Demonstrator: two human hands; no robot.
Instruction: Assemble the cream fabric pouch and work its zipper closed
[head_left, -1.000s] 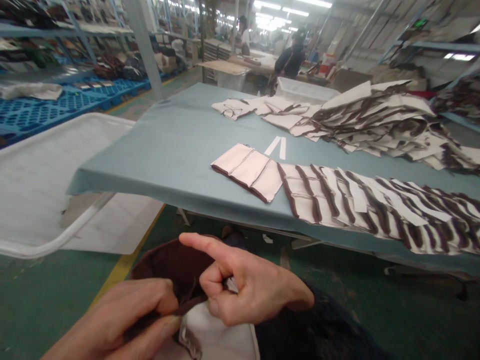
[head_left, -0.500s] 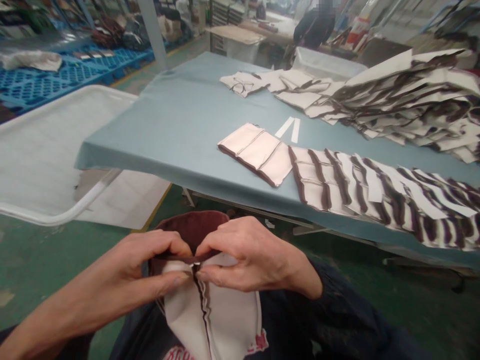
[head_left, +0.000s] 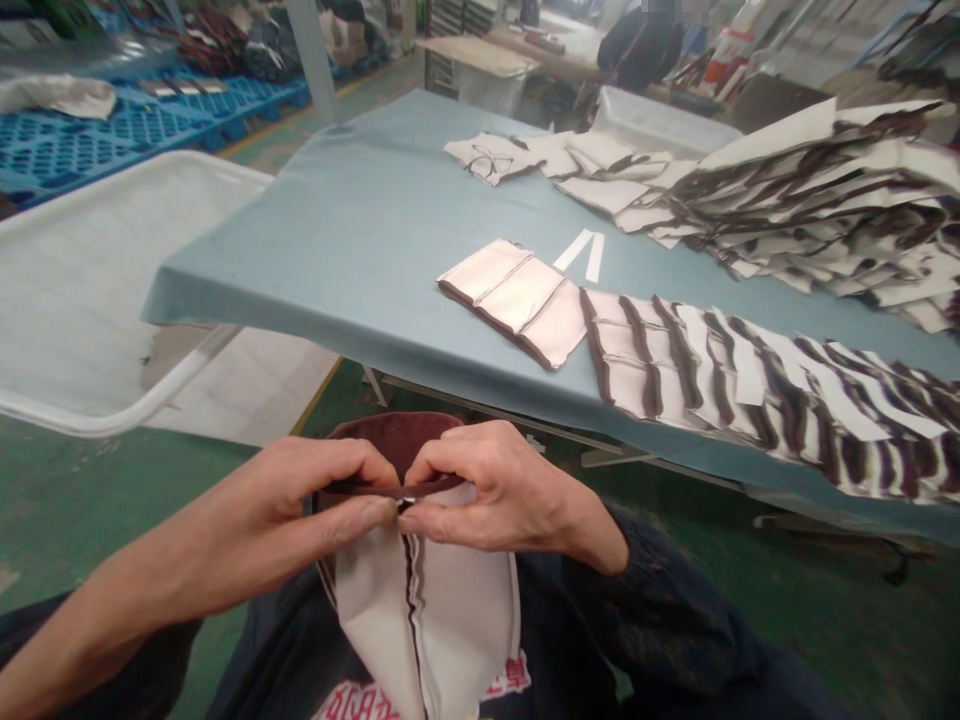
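Note:
A cream and dark-brown sewn fabric piece (head_left: 465,590), shaped like an open tube or pouch, hangs from both hands above my lap. Its brown inside shows at the open top, and a raised seam runs down its front. My left hand (head_left: 322,500) pinches the brown-edged rim just left of the seam. On the seam's right side, my right hand (head_left: 480,485) grips the same rim between thumb and fingers. The two thumbs almost meet at the top of the seam. The fingertips inside the opening are partly hidden.
Ahead stands a blue-covered table (head_left: 337,230). On it lie a flat cream piece (head_left: 517,295), a row of similar pieces (head_left: 720,370), white strips (head_left: 585,255), glasses (head_left: 491,160) and a large heap (head_left: 840,190). A white cart (head_left: 127,425) stands left; a person (head_left: 641,45) is behind.
Both hands have risen slightly and shifted a little right with the fabric piece. The thumbs have come closer together over the seam top.

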